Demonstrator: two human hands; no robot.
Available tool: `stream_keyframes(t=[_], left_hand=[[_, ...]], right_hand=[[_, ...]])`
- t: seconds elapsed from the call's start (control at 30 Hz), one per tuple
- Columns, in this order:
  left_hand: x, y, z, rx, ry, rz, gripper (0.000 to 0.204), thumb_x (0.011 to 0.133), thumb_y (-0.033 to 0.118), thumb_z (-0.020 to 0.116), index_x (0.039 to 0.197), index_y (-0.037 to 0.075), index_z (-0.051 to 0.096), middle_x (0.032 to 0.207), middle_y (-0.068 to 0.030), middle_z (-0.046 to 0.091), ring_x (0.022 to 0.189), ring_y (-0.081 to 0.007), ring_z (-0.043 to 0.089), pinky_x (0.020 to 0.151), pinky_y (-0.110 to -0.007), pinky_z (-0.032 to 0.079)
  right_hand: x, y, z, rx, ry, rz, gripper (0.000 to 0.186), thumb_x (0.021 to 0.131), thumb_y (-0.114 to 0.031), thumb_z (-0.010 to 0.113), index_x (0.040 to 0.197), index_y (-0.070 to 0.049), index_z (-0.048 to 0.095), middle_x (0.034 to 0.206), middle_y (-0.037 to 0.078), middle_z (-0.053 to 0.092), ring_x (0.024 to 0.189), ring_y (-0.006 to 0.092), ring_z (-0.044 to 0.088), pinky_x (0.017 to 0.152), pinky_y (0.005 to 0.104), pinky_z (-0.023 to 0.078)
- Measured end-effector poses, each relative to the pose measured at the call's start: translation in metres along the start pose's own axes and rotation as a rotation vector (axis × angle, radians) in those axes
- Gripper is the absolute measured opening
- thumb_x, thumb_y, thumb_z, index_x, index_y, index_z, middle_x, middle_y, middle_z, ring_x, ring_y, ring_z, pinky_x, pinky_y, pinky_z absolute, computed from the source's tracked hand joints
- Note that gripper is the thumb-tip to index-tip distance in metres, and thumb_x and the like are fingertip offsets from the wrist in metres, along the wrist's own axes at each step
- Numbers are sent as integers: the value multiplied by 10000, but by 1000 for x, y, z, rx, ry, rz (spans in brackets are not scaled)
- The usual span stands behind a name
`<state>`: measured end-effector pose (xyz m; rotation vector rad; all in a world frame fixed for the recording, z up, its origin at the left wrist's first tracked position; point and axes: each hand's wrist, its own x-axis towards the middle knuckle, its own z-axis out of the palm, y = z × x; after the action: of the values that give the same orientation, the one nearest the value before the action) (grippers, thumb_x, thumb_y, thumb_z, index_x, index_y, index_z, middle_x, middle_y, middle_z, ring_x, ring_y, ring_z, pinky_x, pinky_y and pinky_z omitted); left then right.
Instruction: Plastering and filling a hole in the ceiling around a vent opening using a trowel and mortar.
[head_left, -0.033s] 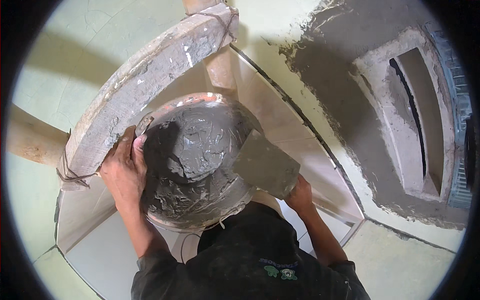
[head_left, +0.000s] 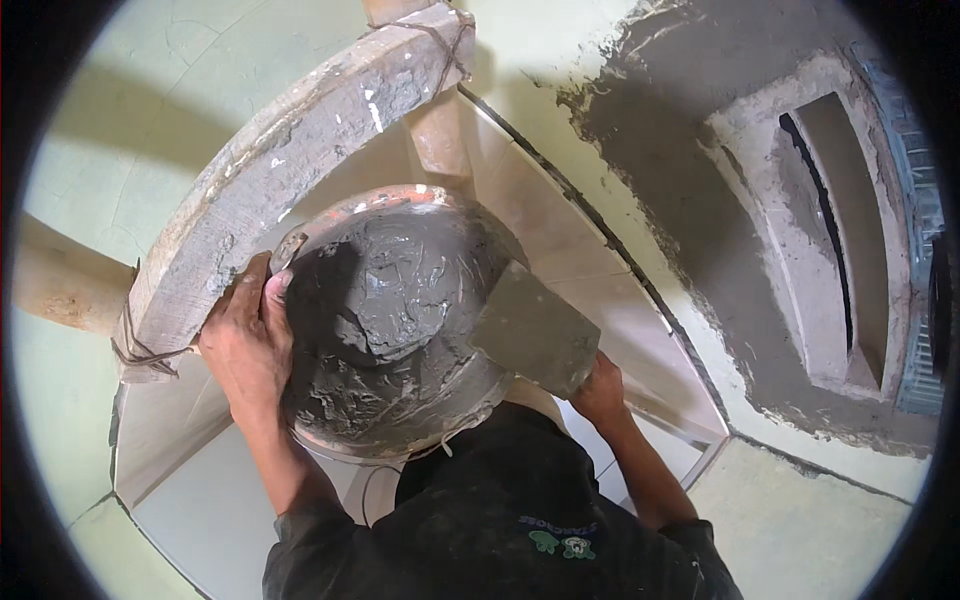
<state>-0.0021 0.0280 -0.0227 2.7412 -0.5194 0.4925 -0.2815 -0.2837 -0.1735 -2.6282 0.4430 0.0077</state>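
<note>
A round orange-rimmed basin (head_left: 350,207) full of wet grey mortar (head_left: 395,290) sits in front of me. My left hand (head_left: 250,335) is closed at the basin's left rim, with the thumb by the mortar. Just past those fingertips a small grey-brown piece (head_left: 289,251) sticks up; I cannot tell if it belongs to the basin. With my right hand (head_left: 600,392) closed on its hidden handle, I hold a flat, mortar-coated plastering trowel (head_left: 537,328). Its blade overlaps the basin's right side, and its far edge lies over the mortar.
Behind the basin runs a mortar-spattered wooden plank (head_left: 290,160), tied with cord to round poles (head_left: 75,272). On the right, a wall with fresh grey plaster (head_left: 690,200) surrounds a slotted opening (head_left: 830,240). Pale tiles (head_left: 580,240) line the wall's lower part.
</note>
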Motion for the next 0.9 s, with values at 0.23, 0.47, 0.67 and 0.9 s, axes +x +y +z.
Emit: stream_keyframes(t=[0.23, 0.47, 0.67, 0.9], left_hand=[[-1, -4, 0, -33, 26, 24, 264, 913, 259, 637, 1101, 84, 697, 879, -185, 680, 805, -363, 645, 755, -432, 492], [-1, -2, 0, -44, 25, 0, 253, 910, 236, 646, 1083, 59, 703, 878, -188, 676, 807, -376, 640, 770, -434, 488], [-1, 2, -7, -162, -47, -29, 247, 915, 224, 645, 1076, 47, 701, 767, -177, 625, 705, -356, 598, 702, -430, 467], [2, 5, -3, -190, -12, -18, 248, 920, 226, 639, 1073, 40, 700, 774, -171, 627, 702, -342, 601, 706, -425, 466]], right_hand=[[-68, 30, -27, -86, -100, 226, 420, 704, -169, 737, 1097, -62, 639, 1046, 184, 657, 924, 379, 645, 805, 458, 539], [-40, 4, -9, 214, 63, 23, 473, 682, -220, 785, 1113, -70, 659, 1045, 177, 662, 942, 374, 651, 823, 438, 540], [-11, -10, 37, 179, 28, 21, 434, 692, -246, 791, 1063, -56, 671, 1041, 176, 664, 921, 366, 656, 795, 441, 546], [-54, 36, 25, 108, 106, 126, 390, 729, -239, 781, 1054, -55, 668, 992, 175, 677, 871, 366, 665, 744, 450, 555]])
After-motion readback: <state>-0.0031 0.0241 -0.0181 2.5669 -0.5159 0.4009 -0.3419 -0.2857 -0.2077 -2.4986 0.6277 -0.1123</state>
